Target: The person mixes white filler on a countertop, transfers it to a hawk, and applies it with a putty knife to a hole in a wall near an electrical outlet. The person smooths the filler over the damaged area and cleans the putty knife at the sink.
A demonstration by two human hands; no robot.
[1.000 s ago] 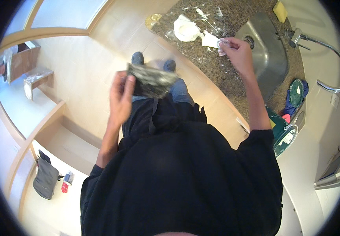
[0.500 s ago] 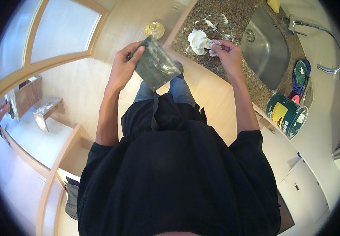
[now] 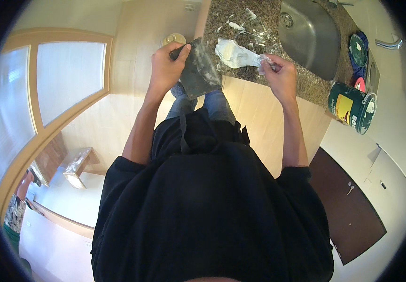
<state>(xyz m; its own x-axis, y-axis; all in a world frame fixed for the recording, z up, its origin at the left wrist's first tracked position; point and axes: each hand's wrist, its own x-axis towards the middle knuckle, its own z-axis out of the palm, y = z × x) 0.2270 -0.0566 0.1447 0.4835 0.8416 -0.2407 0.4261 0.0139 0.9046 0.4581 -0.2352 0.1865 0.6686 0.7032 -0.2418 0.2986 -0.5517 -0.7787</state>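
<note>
My left hand (image 3: pixel 167 68) is closed on the edge of a dark, flat rectangular plate (image 3: pixel 197 70), thumb on its upper face. White smears streak the plate, which hangs over my legs. In my right hand (image 3: pixel 280 80) is a putty knife (image 3: pixel 250 58), its blade largely hidden under a thick load of white paste (image 3: pixel 231 51). The fingers pinch its handle end, and white residue coats the fingertips. The loaded knife is over the near edge of a speckled stone countertop (image 3: pixel 264 11), to the right of the plate and apart from it.
White smears (image 3: pixel 240 27) mark the countertop beside a steel sink (image 3: pixel 313 42). A green bucket (image 3: pixel 341 105) and a round green lid (image 3: pixel 358 49) stand at the right. Far left are a paste-stained wooden step (image 3: pixel 77 167) and another person (image 3: pixel 16 211). A yellowish round container (image 3: pixel 174 39) sits beyond my left hand.
The view has turned, shifting the counter and bucket upward. My left hand and the plate have come closer to the knife. The knife's paste-covered blade shows longer and flatter, pointing left.
</note>
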